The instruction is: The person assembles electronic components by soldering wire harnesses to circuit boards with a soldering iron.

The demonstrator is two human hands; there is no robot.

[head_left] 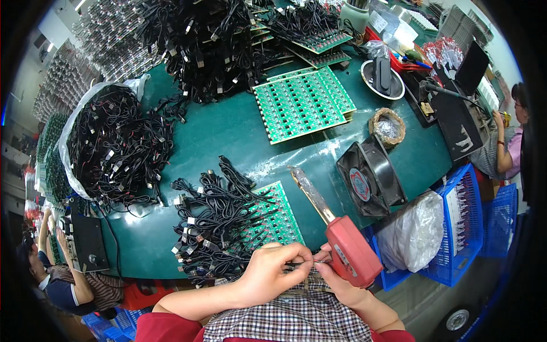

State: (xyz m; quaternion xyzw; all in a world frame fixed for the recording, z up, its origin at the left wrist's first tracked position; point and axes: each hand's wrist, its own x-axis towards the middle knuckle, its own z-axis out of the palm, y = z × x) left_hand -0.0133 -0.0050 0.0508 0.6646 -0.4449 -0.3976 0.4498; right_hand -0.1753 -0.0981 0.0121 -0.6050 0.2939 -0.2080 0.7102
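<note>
My left hand is closed in a pinch on a thin black cable, close to my body. Against its fingertips, my right hand is closed too, with thumb and fingers at the end of the cable. A red soldering gun rests in that right hand, its long metal tip pointing up and away over the table. Just left of it lies a green circuit board panel, with a heap of black USB cables spread over its left part. The very end of the pinched cable is hidden by my fingers.
A stack of green circuit panels lies farther back. Beyond my right hand stand a small black fan, a solder roll and blue crates. A bag of cables sits left. Co-workers sit at both sides.
</note>
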